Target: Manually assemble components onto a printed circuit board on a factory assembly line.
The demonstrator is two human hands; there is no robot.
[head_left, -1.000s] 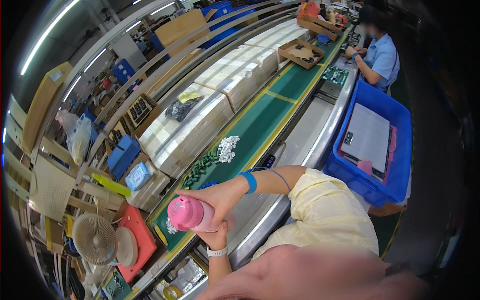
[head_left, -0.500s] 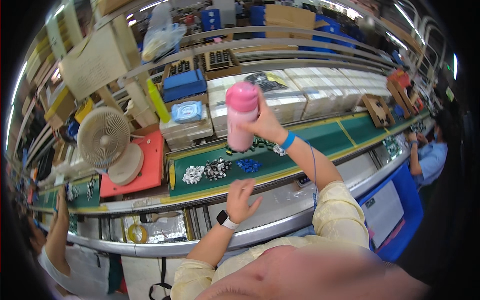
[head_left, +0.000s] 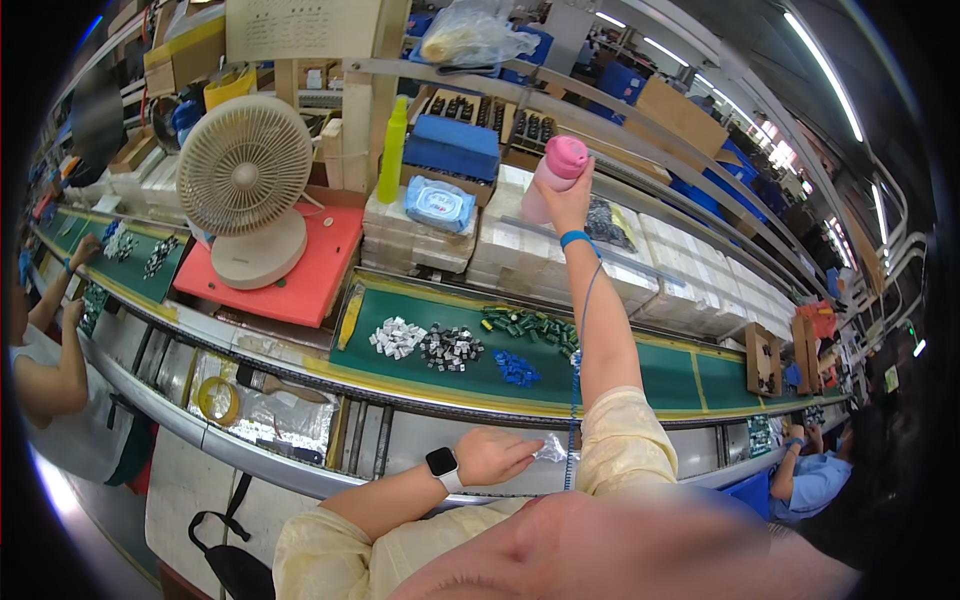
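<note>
My right hand (head_left: pixel 568 205), its arm stretched out over the conveyor, is wrapped round a pink drinking bottle (head_left: pixel 565 158). The bottle has a darker pink lid and is beside the white foam boxes (head_left: pixel 505 240). A blue band circles that wrist, with a coiled blue cord running down from it. Low over the near rail, my left hand (head_left: pixel 495 457) has its fingers stretched out. Their tips meet a crumpled piece of clear plastic (head_left: pixel 550 449); no grip on it shows. That wrist wears a watch (head_left: pixel 442 464).
White parts (head_left: pixel 397 338), black-and-silver parts (head_left: pixel 452 347), blue parts (head_left: pixel 516 369) and green parts (head_left: pixel 530 328) lie in piles on the green belt (head_left: pixel 645 372). A fan (head_left: pixel 245 175) stands on a red board at left. Yellow tape (head_left: pixel 218 400) lies nearer. Co-workers are on both sides.
My right hand has carried the bottle away from me, from above the belt to the foam boxes. My left hand has dropped toward the near rail. The view has turned.
</note>
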